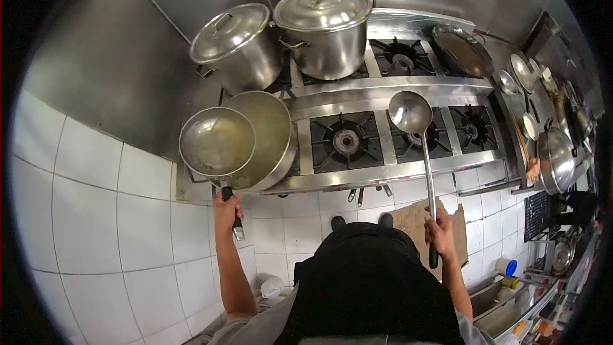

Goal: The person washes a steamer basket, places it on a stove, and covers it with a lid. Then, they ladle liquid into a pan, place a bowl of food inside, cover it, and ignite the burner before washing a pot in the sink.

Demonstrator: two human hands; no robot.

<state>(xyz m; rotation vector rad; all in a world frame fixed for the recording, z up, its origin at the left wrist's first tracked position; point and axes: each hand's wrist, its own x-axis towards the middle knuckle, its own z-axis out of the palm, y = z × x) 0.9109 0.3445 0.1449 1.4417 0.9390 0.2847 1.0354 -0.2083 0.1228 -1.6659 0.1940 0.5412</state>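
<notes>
My left hand (228, 213) is wrapped round the black handle of a round strainer (218, 137), its bowl over the left part of a large open pot (290, 153). Pale yellowish liquid fills that pot, which stands at the front left of the stove. In my right hand (440, 233) is a long-handled steel ladle (410, 113), gripped near its dark handle end. The ladle's bowl overlaps a front burner in this view, to the right of the pot.
Two lidded stockpots (237, 48) stand at the back left of the stove (345, 99). A dark pan (461, 51) sits at the back right. Farther right are ladles, bowls and a big steel pot (557, 160). Cardboard (408, 218) lies on the tiled floor, and a tiled wall (83, 217) runs along my left.
</notes>
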